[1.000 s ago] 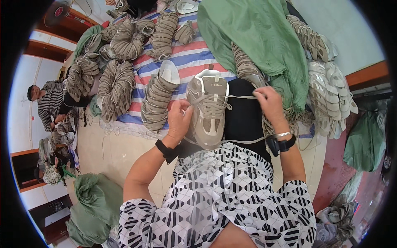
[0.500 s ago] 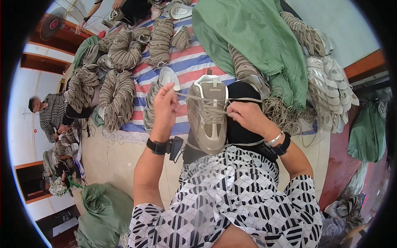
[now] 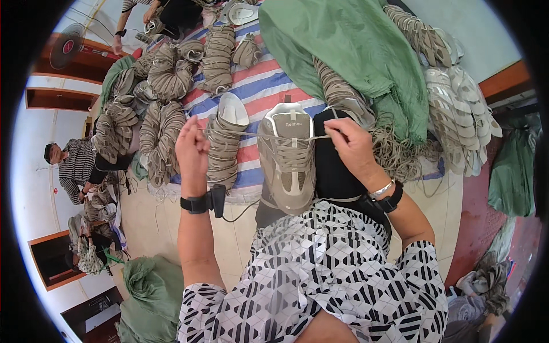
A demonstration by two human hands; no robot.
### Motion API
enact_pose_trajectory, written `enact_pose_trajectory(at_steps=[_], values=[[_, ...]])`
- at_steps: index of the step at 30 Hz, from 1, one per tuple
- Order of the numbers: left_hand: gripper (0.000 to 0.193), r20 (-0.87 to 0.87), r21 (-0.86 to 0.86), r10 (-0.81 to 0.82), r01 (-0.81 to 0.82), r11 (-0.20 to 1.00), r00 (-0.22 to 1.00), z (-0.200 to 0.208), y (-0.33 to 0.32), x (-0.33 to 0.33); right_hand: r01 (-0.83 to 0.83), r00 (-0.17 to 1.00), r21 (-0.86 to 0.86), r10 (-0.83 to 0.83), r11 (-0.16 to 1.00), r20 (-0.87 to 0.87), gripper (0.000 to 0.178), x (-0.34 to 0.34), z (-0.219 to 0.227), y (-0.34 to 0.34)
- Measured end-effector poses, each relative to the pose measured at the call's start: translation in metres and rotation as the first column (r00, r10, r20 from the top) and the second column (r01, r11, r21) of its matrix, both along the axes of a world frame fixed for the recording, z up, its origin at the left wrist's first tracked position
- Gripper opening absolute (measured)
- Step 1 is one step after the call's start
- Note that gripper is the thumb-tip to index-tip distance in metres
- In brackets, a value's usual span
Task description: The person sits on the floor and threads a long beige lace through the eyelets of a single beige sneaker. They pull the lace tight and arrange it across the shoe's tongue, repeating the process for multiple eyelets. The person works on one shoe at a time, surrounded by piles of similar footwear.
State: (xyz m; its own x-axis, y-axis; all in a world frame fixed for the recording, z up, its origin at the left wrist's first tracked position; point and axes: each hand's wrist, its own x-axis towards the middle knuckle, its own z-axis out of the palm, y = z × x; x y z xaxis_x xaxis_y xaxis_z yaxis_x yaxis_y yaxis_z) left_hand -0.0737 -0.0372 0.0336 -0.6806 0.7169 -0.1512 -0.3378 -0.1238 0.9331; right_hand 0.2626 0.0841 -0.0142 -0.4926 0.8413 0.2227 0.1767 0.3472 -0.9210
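A taupe sneaker (image 3: pixel 287 188) with a cream-lined collar rests on my lap, its tongue on the far side and its toe pointing toward me. Beige shoelace (image 3: pixel 237 133) runs stretched to both sides from the top of the lacing, just below the tongue. Well left of the shoe, my left hand (image 3: pixel 193 150) is closed on one lace end. To the right, above my dark-clad knee, my right hand (image 3: pixel 351 146) pinches the other end; a short tail shows above its fingers. Neither hand touches the shoe body.
A striped sheet (image 3: pixel 251 86) carries bundled shoe uppers (image 3: pixel 223 157). A green sack (image 3: pixel 349 57) partly covers more uppers, beside a tangle of laces (image 3: pixel 394 151). Pale uppers (image 3: pixel 454 123) are stacked at right. Another green sack (image 3: pixel 148 297) lies lower left. Other people (image 3: pixel 77 166) sit at left.
My left hand has moved away to the left, drawing its lace out longer. My right hand has shifted slightly right and farther away. The lace now runs straighter across the shoe.
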Motion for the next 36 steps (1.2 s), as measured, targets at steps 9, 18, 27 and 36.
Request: enact_pose_trajectory(at_steps=[9,18,27,36], values=[[0.023,-0.181,-0.238,0.019,-0.062,0.969,0.983,-0.036,-0.036,-0.025,-0.239,0.916,-0.191,0.286,0.952,0.280,0.037,0.005,-0.009,0.017],[0.019,-0.714,-0.455,-0.307,-0.084,0.887,0.629,-0.048,-0.031,0.048,0.004,0.652,0.364,-0.279,0.931,0.705,0.017,0.101,-0.049,0.054],[0.032,-0.833,-0.553,-0.545,0.152,0.819,-0.092,0.003,0.055,0.102,-0.044,0.997,-0.031,0.046,0.999,0.062,0.010,-0.008,0.010,0.020],[0.017,-0.853,-0.481,-0.464,0.014,0.876,-0.239,-0.013,0.049,0.117,-0.239,0.868,0.129,0.151,0.963,0.474,0.016,-0.010,-0.010,-0.006]])
